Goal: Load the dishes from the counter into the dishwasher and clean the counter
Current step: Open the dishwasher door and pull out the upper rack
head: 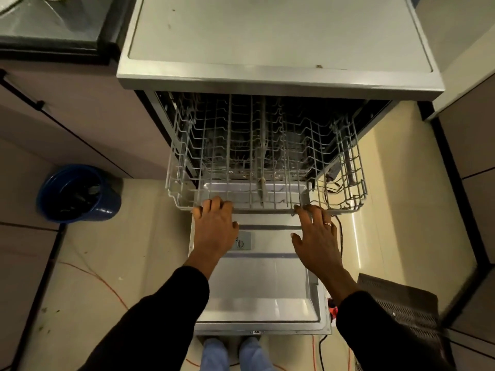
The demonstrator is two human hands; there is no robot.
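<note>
Curling left hand (214, 228) fingers over rack (356, 167) edge; right hand (317, 236) fingers spread (door (257, 287) down).

Fig. 1. No legible text, brand, number or sign. A small dark tag (256, 332) on the near edge of the open grey metal dishwasher door (257, 290) is too small to read.

sleeves (160, 317): black, long | ring (328, 224): right hand (317, 236) | trousers (214, 353): light blue
</note>
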